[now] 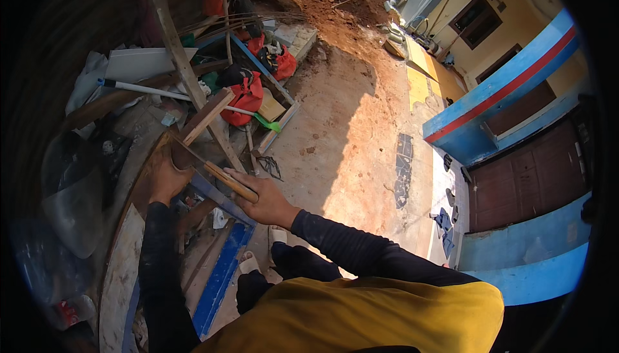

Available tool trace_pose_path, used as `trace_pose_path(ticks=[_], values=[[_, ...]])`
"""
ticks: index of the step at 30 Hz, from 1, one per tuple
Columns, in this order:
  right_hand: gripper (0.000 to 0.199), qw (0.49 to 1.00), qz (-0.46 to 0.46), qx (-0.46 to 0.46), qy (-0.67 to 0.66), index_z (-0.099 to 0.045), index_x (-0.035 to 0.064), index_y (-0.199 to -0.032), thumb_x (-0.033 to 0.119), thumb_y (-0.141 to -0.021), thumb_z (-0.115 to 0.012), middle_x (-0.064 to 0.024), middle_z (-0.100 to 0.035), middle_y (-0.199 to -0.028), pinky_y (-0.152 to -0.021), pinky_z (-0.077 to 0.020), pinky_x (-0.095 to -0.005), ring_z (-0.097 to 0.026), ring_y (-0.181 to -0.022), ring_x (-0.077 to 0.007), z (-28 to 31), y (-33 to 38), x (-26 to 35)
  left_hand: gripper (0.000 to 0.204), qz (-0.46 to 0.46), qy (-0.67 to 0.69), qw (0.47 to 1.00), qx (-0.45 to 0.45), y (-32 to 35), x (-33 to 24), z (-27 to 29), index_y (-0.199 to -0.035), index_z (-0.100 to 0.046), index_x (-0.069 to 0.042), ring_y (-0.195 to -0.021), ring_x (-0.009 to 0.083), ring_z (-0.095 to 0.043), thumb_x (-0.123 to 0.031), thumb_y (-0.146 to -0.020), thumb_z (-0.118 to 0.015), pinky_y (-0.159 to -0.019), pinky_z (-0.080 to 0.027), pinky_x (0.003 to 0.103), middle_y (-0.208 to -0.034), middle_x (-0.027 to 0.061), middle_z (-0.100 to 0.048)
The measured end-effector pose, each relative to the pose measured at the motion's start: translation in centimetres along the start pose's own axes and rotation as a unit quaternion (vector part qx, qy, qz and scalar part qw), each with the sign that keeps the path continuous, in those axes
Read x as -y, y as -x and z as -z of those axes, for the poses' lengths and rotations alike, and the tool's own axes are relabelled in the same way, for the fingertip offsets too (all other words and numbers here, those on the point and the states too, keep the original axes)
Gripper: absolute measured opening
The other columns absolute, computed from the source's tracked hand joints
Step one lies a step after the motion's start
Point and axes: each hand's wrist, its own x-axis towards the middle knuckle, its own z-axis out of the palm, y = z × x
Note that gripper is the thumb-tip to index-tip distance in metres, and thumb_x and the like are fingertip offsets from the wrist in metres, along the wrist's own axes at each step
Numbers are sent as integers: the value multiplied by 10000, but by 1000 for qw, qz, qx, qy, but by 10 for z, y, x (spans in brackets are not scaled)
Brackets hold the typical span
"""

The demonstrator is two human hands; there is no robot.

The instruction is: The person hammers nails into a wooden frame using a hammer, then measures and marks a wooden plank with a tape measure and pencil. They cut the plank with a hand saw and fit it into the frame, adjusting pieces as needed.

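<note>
My right hand is closed around the wooden handle of a tool. A narrow blade-like part runs from the handle toward my left hand; its exact kind is hard to make out. My left hand grips a brown piece of wood, its fingers partly hidden. Just beyond both hands, a short wooden block slants upward. Below them lies a blue-painted wooden beam. A long curved board passes by my left forearm.
Red bags and a white pole with a green end lie among scrap wood ahead. A long timber leans across the pile. Clear plastic is at the left. Shoes and a blue-walled house stand right.
</note>
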Motion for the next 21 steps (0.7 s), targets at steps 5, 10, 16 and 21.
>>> trace_pose_path(ticks=[5, 10, 16, 21], values=[[597, 999, 25, -36, -8, -522, 90, -1575, 236, -1019, -683, -273, -677, -1377, -1050, -532, -439, -695, -1197, -449, -20, -33, -6, 956, 19, 9, 1000, 22, 2, -3, 7, -1556, -472, -41, -1458, 440, -468, -391, -746, -841, -1208, -366, 574, -1504, 262, -554], [642, 996, -90, 7, -23, -479, 118, -1613, 143, -1008, -690, -231, -675, -1417, -1123, -507, -401, -674, -1287, -399, 34, 119, 24, 938, 4, -61, 998, -8, 0, 1, -3, -1545, -487, -32, -1423, 454, -504, -387, -749, -834, -1173, -416, 568, -1483, 271, -570], [595, 999, -29, -15, -9, -549, 65, -1544, 167, -980, -705, -273, -689, -1356, -1073, -528, -437, -689, -1226, -427, -11, -11, 4, 978, 5, 54, 998, 9, -1, 2, -7, -1557, -475, -20, -1432, 448, -490, -425, -746, -843, -1187, -393, 573, -1475, 273, -575], [556, 997, -15, -64, -28, -599, -6, -1469, 180, -958, -717, -316, -698, -1284, -994, -554, -407, -699, -1182, -453, -28, -24, 11, 1070, 47, -30, 996, 69, 0, 7, 2, -1624, -385, -59, -1561, 388, -360, -527, -759, -807, -1284, -256, 583, -1616, 233, -478]])
